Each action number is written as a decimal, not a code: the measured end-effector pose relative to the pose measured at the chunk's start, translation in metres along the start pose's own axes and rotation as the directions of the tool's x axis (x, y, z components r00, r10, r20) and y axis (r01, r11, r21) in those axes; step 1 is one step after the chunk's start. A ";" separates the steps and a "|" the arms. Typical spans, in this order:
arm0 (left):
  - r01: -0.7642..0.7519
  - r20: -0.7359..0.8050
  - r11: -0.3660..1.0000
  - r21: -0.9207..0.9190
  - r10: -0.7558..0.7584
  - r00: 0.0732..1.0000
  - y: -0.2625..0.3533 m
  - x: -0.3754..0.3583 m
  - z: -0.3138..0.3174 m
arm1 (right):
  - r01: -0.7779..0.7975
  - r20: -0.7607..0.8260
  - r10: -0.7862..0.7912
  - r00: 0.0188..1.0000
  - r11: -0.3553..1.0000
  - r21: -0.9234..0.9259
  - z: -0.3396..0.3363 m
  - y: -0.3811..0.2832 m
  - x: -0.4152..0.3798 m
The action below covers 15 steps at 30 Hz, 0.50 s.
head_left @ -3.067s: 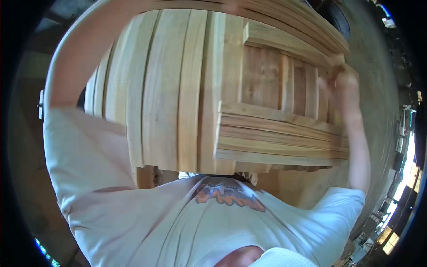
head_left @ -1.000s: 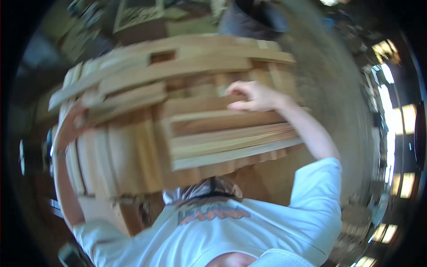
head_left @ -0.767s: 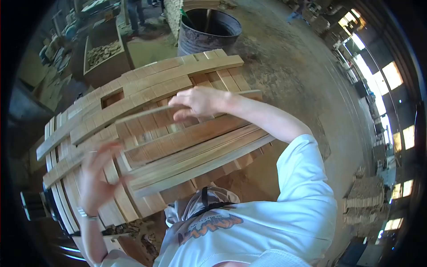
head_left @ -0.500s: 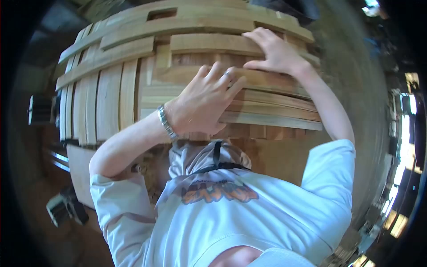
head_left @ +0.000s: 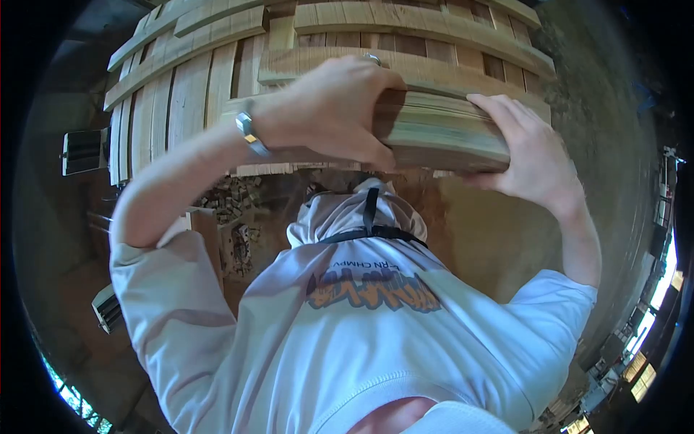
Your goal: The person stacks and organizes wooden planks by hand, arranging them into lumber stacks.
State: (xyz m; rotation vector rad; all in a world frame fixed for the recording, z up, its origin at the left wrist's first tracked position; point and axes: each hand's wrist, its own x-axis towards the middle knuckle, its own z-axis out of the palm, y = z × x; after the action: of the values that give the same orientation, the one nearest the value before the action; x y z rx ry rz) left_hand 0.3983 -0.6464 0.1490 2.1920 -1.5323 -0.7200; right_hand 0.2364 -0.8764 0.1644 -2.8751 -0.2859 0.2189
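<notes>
A stack of several wooden boards (head_left: 441, 134) lies near the front edge of the board-covered surface. My left hand (head_left: 325, 112), with a ring and a metal bracelet, is wrapped over the middle of this stack, its thumb at the near side. Around the right end of the same stack is my right hand (head_left: 524, 145), fingers on top and thumb at the lower front edge. Just beyond the stack lies a long board (head_left: 426, 69), and further back another long board (head_left: 434, 27) lies crosswise over the slats.
Side-by-side slats (head_left: 170, 108) extend to the left under crosswise boards. A dark boxy object (head_left: 84, 152) stands past the left edge. Wood offcuts (head_left: 235, 202) lie on the floor below, beside a wooden panel (head_left: 206, 235).
Both hands have come nearer my body. My left hand now wraps the stack, and my right hand has moved from a farther board to its right end. The view has shifted.
</notes>
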 end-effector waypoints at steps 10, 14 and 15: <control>0.023 -0.446 0.886 0.464 0.211 0.870 0.021 -0.001 0.042 | -0.154 0.351 0.044 0.935 0.944 0.293 -0.029 0.009 0.040; -0.029 -0.441 0.894 0.446 0.248 0.863 0.041 -0.030 -0.005 | -0.083 0.433 -0.048 0.900 0.957 0.278 -0.069 0.008 0.036; 0.060 -0.378 0.879 0.472 0.141 0.915 0.046 -0.050 -0.029 | -0.076 0.250 -0.100 0.963 0.788 0.610 -0.068 0.014 0.035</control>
State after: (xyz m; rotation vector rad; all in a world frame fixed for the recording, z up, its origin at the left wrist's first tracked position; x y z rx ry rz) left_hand 0.3671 -0.6151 0.2079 2.4295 -1.6430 0.1611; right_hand 0.2848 -0.8979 0.2215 -2.1826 -0.2254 0.5879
